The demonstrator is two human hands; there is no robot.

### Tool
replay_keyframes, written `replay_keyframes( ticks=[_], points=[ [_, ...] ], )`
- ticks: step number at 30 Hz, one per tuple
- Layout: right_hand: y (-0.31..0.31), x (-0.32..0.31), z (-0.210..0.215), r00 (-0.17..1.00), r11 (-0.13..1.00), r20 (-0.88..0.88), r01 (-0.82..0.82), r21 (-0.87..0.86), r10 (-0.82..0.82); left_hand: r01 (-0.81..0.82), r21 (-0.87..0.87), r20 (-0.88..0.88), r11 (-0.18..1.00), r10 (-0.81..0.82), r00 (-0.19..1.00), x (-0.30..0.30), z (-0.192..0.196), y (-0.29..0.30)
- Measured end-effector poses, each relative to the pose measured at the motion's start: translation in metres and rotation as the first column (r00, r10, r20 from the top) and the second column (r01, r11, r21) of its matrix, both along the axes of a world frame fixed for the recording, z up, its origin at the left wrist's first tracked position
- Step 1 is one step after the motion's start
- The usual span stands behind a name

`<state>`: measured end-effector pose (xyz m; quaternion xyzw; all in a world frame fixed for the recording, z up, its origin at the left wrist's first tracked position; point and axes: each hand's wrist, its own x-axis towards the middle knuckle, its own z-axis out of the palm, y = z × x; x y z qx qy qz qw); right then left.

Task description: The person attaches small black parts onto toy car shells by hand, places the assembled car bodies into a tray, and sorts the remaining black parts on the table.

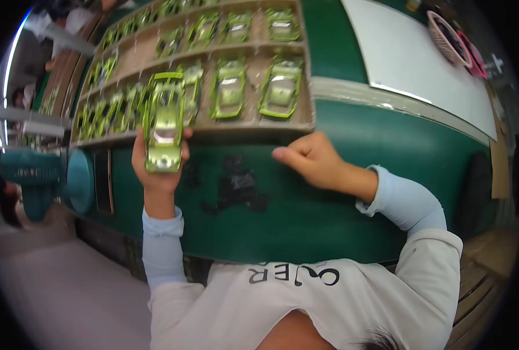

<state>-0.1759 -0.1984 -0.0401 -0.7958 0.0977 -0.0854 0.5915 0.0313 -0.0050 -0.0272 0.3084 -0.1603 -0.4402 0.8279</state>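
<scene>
My left hand (pixel 160 178) grips a shiny lime-green toy car body (pixel 166 119) with clear windows, holding it up at the near edge of a brown compartment tray (pixel 236 135). The fingers wrap round its lower end. More green car bodies (pixel 229 88) lie in rows in the tray, some partly hidden behind the held one. My right hand (pixel 321 162) is closed above the green table, just right of the tray's near edge, thumb against the curled fingers. Whatever it may hold is hidden. Between my hands, small black parts (pixel 239 185) lie loosely heaped on the table.
Left of my left hand lies a dark flat slab like a phone (pixel 104 182), beside a teal rounded object (pixel 80 181). A white board (pixel 414 58) covers the far right, with a pink basket (pixel 448 39) on it. People are at far left.
</scene>
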Motion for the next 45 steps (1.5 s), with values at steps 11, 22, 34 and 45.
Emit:
replay_keyframes(
  ticks=[11, 22, 34, 45],
  points=[
    [0.03, 0.006, -0.008, 0.784, 0.693, 0.109, -0.463, -0.553, 0.611, -0.035, -0.085, 0.053, 0.996, 0.04, 0.998, 0.012, -0.005, 0.018],
    [0.031, 0.005, -0.007, 0.794, 0.674, 0.051, -0.478, -0.564, 0.606, -0.005, -0.076, 0.094, 0.997, 0.012, 0.996, 0.01, -0.002, 0.02],
    [0.036, 0.01, -0.003, 0.803, 0.669, 0.091, -0.422, -0.612, 0.589, -0.156, -0.265, -0.203, 0.951, 0.104, 0.974, -0.001, 0.017, 0.009],
    [0.028, 0.005, -0.002, 0.73, 0.663, 0.118, -0.525, -0.534, 0.673, -0.045, -0.063, 0.153, 0.997, 0.054, 0.987, 0.011, 0.004, 0.024]
  ],
)
